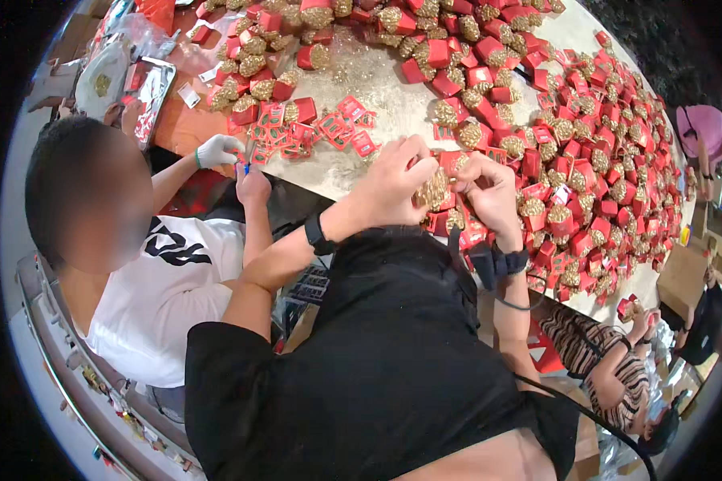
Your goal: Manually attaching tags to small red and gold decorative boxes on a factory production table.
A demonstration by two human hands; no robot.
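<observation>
Gold and knobbly, a glittery cluster (433, 192) sits between my left hand (399, 180) and my right hand (493, 192). My left fingers are curled over it from nine o'clock, grasping it and covering part of it. My right thumb and forefinger are drawn in at its three o'clock side; whether they pinch the cluster itself or some small part, I cannot tell.

Red pots with gold tops (586, 168) crowd around from twelve o'clock past four, pressing close under my right hand and leaving it little bare surface. At eleven o'clock lies a glitter-strewn patch of the pale table (346, 80). Small red cards (285, 136) are scattered toward ten, with an orange sheet (186, 132) farther out.

At nine o'clock a co-worker's white-gloved hand (217, 151) works near a bare one, well apart from mine; their white shirt (164, 309) fills eight. Between four and five is a person in a striped top (622, 377).
</observation>
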